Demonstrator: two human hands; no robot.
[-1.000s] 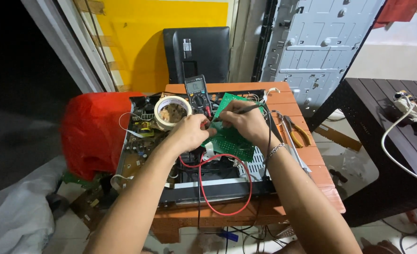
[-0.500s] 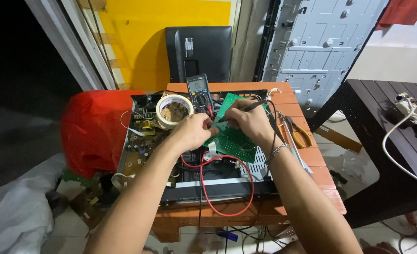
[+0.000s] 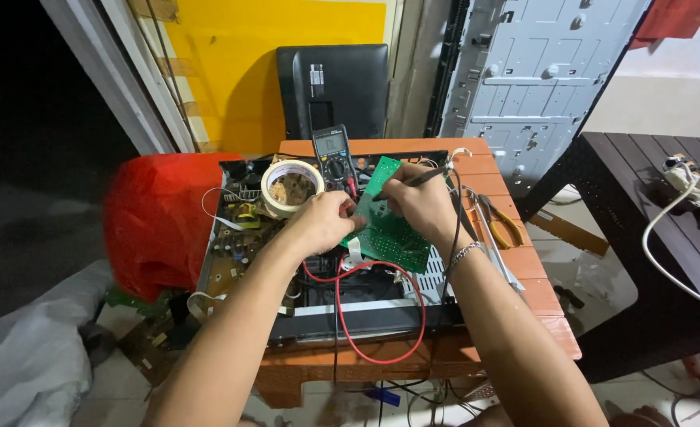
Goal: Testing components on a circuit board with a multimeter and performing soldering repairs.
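holding a green circuit board (image 3: 388,229) tilted over the open chassis (image 3: 326,292) on the orange desk (image 3: 516,269), my left hand (image 3: 322,221) pinches its left edge. my right hand (image 3: 417,202) keeps a closed grip on a black probe (image 3: 421,180) touching the board. a multimeter (image 3: 334,158) and tape roll (image 3: 290,187) sit just beyond.

The left hand (image 3: 324,224) and right hand (image 3: 417,207) cover the middle of the green circuit board (image 3: 389,237), so where the black probe (image 3: 417,181) tip meets it cannot be seen. The multimeter (image 3: 334,154) screen is too small to read. Parts in the open chassis (image 3: 243,237) blur together. The dark table (image 3: 666,261) at right runs off the edge, as does the grey sheet (image 3: 18,364) near left.
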